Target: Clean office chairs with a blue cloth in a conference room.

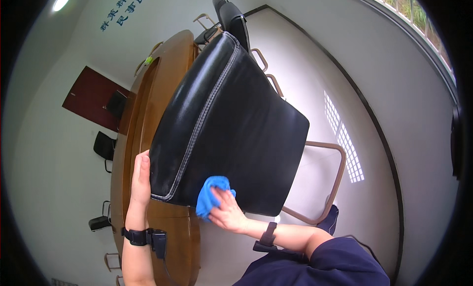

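A black leather chair backrest [236, 138] with a pale double seam fills the middle of the head view. My left hand [141, 179] grips its left edge, with most fingers hidden behind it. Bunched in my right hand [228, 211] is a blue cloth [210, 197], pressed against the leather near the backrest's lower edge. My right fingers look slightly blurred. Below the backrest's right side shows the chair's brown tubular frame [342, 164].
A long wooden conference table [162, 227] runs along the left, just behind the backrest. Another black chair [232, 18] stands beyond. Several chairs line the table's far side, near a dark red door [92, 95]. The right wall [369, 57] has a window.
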A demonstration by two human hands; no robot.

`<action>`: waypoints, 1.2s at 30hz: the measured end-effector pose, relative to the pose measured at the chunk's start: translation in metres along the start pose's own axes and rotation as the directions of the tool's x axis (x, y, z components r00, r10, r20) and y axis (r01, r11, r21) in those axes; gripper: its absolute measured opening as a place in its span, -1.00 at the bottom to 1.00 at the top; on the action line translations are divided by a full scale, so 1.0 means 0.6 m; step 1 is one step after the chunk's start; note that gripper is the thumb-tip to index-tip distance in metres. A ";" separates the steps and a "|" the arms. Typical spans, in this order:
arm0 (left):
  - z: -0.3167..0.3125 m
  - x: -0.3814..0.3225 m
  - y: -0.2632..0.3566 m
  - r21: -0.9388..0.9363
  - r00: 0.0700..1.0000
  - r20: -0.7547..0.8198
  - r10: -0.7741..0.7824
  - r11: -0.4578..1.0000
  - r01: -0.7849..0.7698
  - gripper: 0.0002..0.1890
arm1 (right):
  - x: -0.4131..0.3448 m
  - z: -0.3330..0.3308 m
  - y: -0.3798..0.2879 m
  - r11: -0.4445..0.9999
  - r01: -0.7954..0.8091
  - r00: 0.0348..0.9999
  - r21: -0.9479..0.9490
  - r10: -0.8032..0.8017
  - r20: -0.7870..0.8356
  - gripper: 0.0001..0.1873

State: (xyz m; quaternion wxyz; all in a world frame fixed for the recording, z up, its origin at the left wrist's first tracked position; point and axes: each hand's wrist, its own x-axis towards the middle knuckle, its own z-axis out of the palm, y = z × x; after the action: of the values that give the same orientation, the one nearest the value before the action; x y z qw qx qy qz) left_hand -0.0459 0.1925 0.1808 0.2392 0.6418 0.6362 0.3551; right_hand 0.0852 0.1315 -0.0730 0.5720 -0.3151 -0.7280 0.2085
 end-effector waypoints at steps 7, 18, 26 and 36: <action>-0.003 0.005 -0.018 -0.016 1.000 0.022 0.017 1.000 -0.016 -0.48 | -0.040 0.034 0.093 0.927 -0.360 0.917 0.106 0.373 -0.141 -0.45; 0.009 0.008 -0.007 -0.122 0.999 0.004 -0.040 0.992 0.041 -0.60 | -0.072 0.073 0.111 0.713 -0.694 0.701 -0.099 0.639 -0.317 -0.71; 0.003 0.005 -0.010 -0.130 0.993 0.005 -0.116 0.985 0.116 -0.60 | 0.020 0.038 -0.018 0.978 -0.193 0.951 -0.084 0.166 -0.261 -0.36; 0.018 0.005 0.010 -0.176 0.987 0.000 -0.159 0.972 0.157 -0.60 | -0.270 0.085 0.153 0.540 -0.767 0.639 -0.348 0.691 -0.337 -0.49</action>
State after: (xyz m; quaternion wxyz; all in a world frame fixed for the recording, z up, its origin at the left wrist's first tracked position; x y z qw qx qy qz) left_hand -0.0338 0.1964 0.1789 0.3179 0.5632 0.6531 0.3940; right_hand 0.0801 0.0866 -0.2608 0.3962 -0.7312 -0.5086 0.2232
